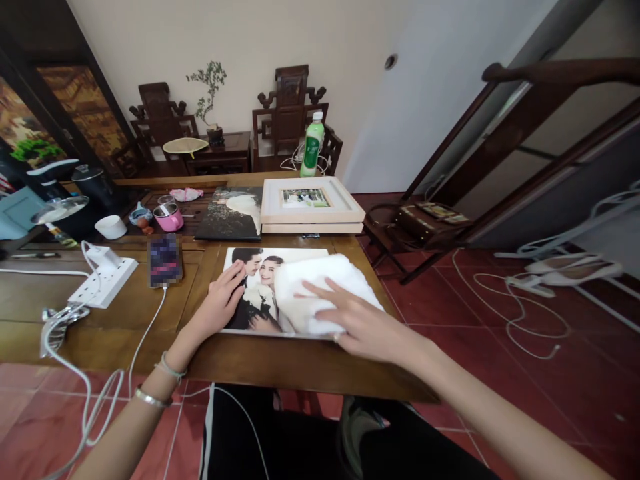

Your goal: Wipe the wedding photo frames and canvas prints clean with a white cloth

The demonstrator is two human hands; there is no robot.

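A photo panel (257,310) showing a couple lies flat on the wooden table in front of me. My left hand (226,297) rests on its left edge with the fingers stretched out and together, holding nothing. On the panel's right part lies a folded, fluffy white towel (310,280), which covers that side of the picture. My right hand (350,317) has hold of the towel, its fingers spread across the top and pressing down. The towel reaches slightly past the panel's right edge.
Behind the panel are a dark photo panel (233,213), stacked light wooden frames (345,213) and a green bottle (311,147). To the left lie a charging phone (165,260), a power strip (107,283), a pink cup (169,218) and loose white cables. A dark chair (425,227) stands right.
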